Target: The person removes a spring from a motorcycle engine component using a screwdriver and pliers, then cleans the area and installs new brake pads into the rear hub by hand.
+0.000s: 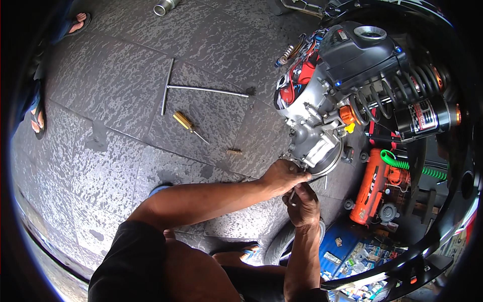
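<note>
A motor scooter's engine (307,138) with a grey metal casing fills the upper right, beside a black coil-spring shock absorber (422,121). My left hand (282,178) is closed at the lower rim of the round casing, its fingers curled over something hidden. Just below it my right hand (302,206) is closed around a small thin item that I cannot make out, its fingertips close to the left hand and to a thin dark strip at the casing. On the tiled floor lie a T-handle wrench (201,89), a yellow-handled screwdriver (183,121) and a small brush-like piece (234,151).
A metal pipe (166,6) lies at the top. Another person's sandalled feet (37,121) are at the left. An orange compressor (367,191) with a green coiled hose (412,166), a tire (282,246) and a blue cluttered tray (334,236) are at the right.
</note>
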Available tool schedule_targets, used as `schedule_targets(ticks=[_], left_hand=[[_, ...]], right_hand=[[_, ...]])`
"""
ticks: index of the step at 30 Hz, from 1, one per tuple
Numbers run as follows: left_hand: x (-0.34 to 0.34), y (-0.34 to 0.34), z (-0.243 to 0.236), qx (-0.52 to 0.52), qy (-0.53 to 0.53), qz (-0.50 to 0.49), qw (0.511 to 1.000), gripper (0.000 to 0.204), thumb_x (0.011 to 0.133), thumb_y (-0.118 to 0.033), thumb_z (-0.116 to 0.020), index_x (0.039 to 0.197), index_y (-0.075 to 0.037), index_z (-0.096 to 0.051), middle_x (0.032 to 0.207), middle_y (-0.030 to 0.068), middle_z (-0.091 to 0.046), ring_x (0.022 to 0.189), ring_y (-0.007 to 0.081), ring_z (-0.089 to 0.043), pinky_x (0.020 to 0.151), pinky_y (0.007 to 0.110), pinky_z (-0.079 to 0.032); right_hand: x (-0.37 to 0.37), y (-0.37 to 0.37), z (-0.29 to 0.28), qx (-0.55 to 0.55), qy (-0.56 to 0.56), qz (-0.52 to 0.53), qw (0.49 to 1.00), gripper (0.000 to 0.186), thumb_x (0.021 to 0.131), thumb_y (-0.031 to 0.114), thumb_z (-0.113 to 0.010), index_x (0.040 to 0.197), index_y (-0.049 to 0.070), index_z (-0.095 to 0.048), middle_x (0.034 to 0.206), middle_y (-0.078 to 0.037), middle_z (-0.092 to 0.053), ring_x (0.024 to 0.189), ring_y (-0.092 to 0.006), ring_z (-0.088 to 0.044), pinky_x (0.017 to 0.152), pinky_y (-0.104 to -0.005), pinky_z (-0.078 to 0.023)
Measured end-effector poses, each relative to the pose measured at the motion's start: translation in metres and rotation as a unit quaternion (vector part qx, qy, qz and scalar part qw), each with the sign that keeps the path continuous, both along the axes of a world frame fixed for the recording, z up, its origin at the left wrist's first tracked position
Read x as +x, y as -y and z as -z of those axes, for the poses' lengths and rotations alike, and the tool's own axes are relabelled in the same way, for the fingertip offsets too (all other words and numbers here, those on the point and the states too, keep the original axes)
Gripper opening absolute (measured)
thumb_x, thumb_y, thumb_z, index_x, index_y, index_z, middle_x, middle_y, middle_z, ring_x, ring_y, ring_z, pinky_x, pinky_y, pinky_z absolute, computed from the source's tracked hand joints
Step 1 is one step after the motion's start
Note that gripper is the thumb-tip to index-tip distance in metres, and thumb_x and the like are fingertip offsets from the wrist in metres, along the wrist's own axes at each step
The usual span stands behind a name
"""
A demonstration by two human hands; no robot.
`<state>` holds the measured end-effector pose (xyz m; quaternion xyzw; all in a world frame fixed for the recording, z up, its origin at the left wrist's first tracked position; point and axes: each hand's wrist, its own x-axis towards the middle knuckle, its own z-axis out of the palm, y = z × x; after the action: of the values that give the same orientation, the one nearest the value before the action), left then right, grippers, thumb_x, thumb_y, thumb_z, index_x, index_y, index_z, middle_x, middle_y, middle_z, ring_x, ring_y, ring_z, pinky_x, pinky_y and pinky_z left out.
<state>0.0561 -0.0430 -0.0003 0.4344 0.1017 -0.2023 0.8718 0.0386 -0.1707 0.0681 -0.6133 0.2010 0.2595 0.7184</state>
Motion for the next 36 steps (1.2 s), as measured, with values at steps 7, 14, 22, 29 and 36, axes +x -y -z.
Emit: schedule_targets(ticks=[7, 14, 22, 29, 36], left_hand=[[-0.002, -0.005, 0.009, 0.154, 0.085, -0.028, 0.984, 0.034, 0.089, -0.032, -0.069, 0.087, 0.002, -0.069, 0.068, 0.0083, -0.066, 0.064, 0.0135, -0.062, 0.06, 0.03, -0.051], [-0.003, 0.025, 0.003, -0.171, -0.024, 0.002, 0.985, 0.031, 0.099, -0.025, -0.046, 0.082, -0.005, -0.062, 0.075, 0.0023, -0.06, 0.064, 0.0093, -0.051, 0.058, 0.027, -0.042], [-0.004, 0.02, 0.005, -0.164, -0.032, -0.029, 0.986, 0.03, 0.094, -0.026, -0.052, 0.078, -0.003, -0.063, 0.068, 0.006, -0.063, 0.06, 0.012, -0.058, 0.053, 0.028, -0.046], [-0.001, 0.026, 0.005, 0.014, 0.016, -0.002, 1.0, 0.037, 0.093, -0.037, -0.067, 0.077, -0.004, -0.061, 0.065, 0.0029, -0.058, 0.056, 0.0102, -0.052, 0.048, 0.028, -0.042], [-0.011, 0.012, -0.001, 0.18, 0.107, -0.038, 0.977, 0.04, 0.098, -0.035, -0.059, 0.078, -0.002, -0.065, 0.065, 0.006, -0.063, 0.051, 0.0131, -0.055, 0.049, 0.033, -0.045]], right_hand=[[-0.012, 0.033, 0.048, 0.064, -0.053, -0.194, 0.978, 0.041, 0.076, 0.024, -0.083, 0.105, 0.003, -0.064, 0.087, -0.007, -0.069, 0.088, -0.0233, -0.065, 0.083, -0.0361, -0.049], [-0.067, 0.081, 0.218, -0.304, -0.199, -0.073, 0.929, 0.053, 0.094, 0.041, -0.06, 0.139, 0.018, -0.045, 0.134, -0.004, -0.056, 0.121, -0.0209, -0.055, 0.101, -0.042, -0.045], [-0.101, 0.069, 0.269, -0.572, 0.112, -0.235, 0.778, 0.053, 0.093, 0.036, -0.062, 0.137, 0.012, -0.048, 0.127, -0.007, -0.059, 0.114, -0.0214, -0.056, 0.093, -0.0393, -0.048], [-0.075, 0.013, 0.269, -0.446, 0.264, -0.227, 0.825, 0.048, 0.089, 0.025, -0.066, 0.131, 0.006, -0.053, 0.126, -0.013, -0.059, 0.117, -0.0278, -0.055, 0.093, -0.0428, -0.047], [-0.023, -0.162, 0.219, -0.431, 0.427, -0.249, 0.755, 0.046, 0.085, 0.018, -0.07, 0.126, 0.002, -0.054, 0.116, -0.024, -0.054, 0.107, -0.0411, -0.054, 0.091, -0.0466, -0.048]])
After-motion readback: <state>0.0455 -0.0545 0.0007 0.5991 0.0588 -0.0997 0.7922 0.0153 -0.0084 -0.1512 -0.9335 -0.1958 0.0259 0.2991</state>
